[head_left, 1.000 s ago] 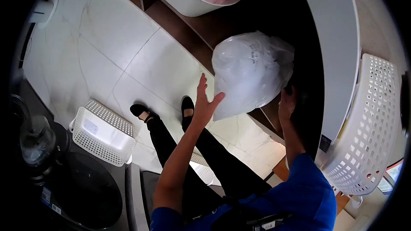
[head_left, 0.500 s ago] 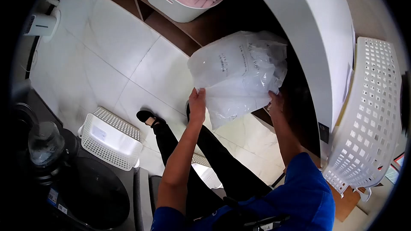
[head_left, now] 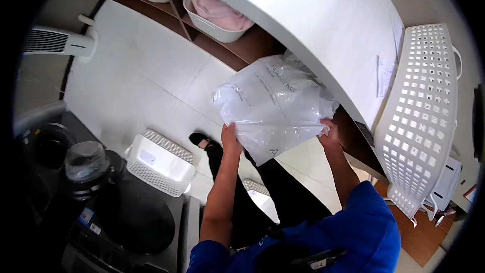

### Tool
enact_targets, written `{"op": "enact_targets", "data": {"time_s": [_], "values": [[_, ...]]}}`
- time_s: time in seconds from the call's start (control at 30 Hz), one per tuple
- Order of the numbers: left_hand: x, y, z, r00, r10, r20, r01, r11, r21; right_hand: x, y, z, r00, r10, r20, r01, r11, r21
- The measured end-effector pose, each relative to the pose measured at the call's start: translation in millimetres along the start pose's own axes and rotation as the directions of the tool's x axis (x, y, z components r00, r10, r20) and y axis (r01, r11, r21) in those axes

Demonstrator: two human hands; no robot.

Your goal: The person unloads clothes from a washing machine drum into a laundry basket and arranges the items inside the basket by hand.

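Grip: left hand (head_left: 231, 140) and right hand (head_left: 330, 132) both pinching plastic bag (head_left: 275, 103).
Risk, judged: plastic could tear if pulled too hard.

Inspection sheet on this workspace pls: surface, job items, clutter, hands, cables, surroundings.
Surface: white counter with paper; brown shelf below.
Job items: translucent printed bag, stretched between both hands; whether the shelf supports it is unclear.
Clutter: basket beside the paper; bin of pink cloth on the shelf.
Hands: left hand grips the bag's left side, right hand its right side.
Cables: nothing clearly seen.
Surroundings: pale tiled floor; vented unit, left; black equipment, lower left.
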State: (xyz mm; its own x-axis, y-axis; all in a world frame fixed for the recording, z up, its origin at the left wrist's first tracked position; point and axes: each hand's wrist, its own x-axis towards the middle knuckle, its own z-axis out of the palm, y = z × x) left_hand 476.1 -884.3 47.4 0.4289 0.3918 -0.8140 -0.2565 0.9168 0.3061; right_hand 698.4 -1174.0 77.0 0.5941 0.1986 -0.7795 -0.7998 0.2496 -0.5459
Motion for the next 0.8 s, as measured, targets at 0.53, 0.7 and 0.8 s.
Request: {"op": "enact_targets", "data": {"time_s": [0.53, 0.7, 0.8], "values": [[-209, 132, 30, 0.943, 0.132, 0.307, -0.120, 0.991, -0.057, -203, 39, 207, 0.435, 0.061, 0.898, 0.896, -0.126, -0.425], [-266, 140, 98, 0.886, 0.200, 0.419, -0.327, 0.909, 0.258, -277, 34, 259, 0.039, 0.295, 0.955, 0.963, -0.266, 0.043], [-270, 158, 114, 0.861, 0.305, 0.408, -0.467, 0.794, 0.391, -292, 22, 280, 0.108, 0.368, 0.923, 0.939, -0.344, 0.027]]}}
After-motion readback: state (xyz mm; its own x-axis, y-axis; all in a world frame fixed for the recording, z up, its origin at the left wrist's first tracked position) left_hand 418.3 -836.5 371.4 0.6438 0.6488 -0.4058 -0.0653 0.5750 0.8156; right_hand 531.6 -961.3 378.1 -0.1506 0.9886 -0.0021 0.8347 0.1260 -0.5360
